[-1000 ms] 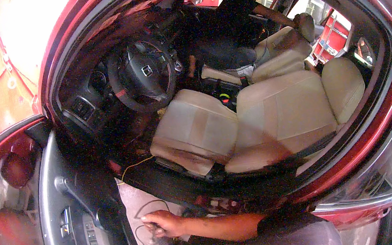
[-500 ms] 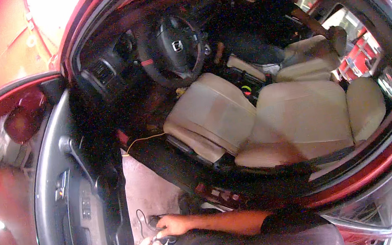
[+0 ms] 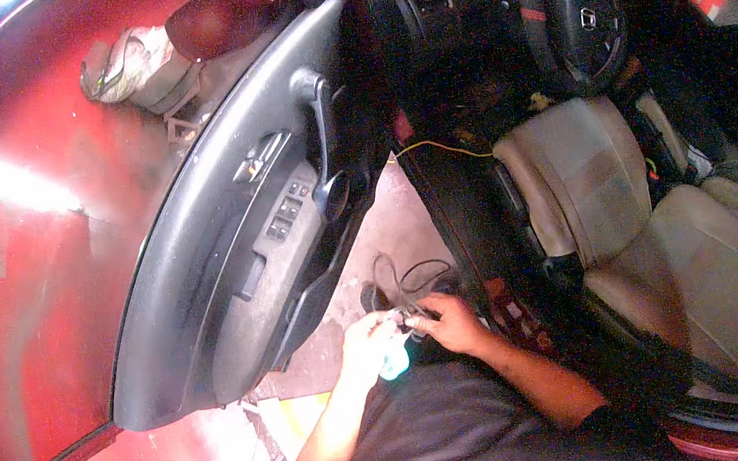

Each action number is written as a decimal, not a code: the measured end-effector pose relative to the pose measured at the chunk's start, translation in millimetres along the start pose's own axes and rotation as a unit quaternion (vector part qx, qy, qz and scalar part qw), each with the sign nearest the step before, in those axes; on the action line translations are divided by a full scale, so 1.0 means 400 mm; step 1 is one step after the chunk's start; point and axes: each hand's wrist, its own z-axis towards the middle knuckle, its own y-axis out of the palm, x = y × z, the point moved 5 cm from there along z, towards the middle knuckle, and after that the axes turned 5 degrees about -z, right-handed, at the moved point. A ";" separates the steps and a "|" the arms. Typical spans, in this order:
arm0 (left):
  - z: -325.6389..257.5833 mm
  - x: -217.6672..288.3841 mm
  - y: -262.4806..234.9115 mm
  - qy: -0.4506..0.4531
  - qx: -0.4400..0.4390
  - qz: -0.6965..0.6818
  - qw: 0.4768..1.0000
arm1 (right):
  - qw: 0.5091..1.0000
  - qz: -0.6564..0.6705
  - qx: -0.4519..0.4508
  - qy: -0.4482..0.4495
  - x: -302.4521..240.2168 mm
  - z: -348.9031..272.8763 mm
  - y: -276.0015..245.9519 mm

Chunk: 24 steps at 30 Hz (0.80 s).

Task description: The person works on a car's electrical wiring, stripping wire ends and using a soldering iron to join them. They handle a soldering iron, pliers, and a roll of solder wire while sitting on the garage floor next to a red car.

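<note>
My two hands meet in front of my dark shirt, over the floor between the open car door and the sill. My left hand, washed out by bright light, is closed around a small light-coloured piece at its fingertips. A teal object hangs just below those fingers; its kind is unclear. With thumb and fingers together, my right hand pinches a dark cable, whose loops rise above the hands. The fingertips of both hands almost touch, and glare hides the exact piece between them.
On my left stands the open red door with its black and grey inner panel. To the right are the beige driver's seat and the steering wheel. A yellow cord runs from the seat toward the door. Red sill lies close to my right arm.
The view has swung left, so the door and hands sit further right in the picture. Both hands stay together with the cable. The other person inside the car is now mostly out of sight.
</note>
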 end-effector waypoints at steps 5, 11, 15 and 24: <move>0.008 -0.002 0.024 -0.008 -0.026 -0.049 0.998 | 0.992 -0.075 -0.004 -0.099 -0.006 -0.002 -0.039; 0.016 -0.022 0.003 0.021 0.036 0.052 0.998 | 0.997 0.011 -0.066 -0.045 0.058 0.005 -0.059; 0.023 -0.031 -0.054 0.044 0.101 0.014 0.994 | 0.990 0.120 -0.065 0.028 -0.018 -0.013 -0.133; -0.033 0.029 -0.018 0.058 0.052 0.001 0.997 | 0.984 -0.052 0.080 0.148 0.140 0.002 -0.056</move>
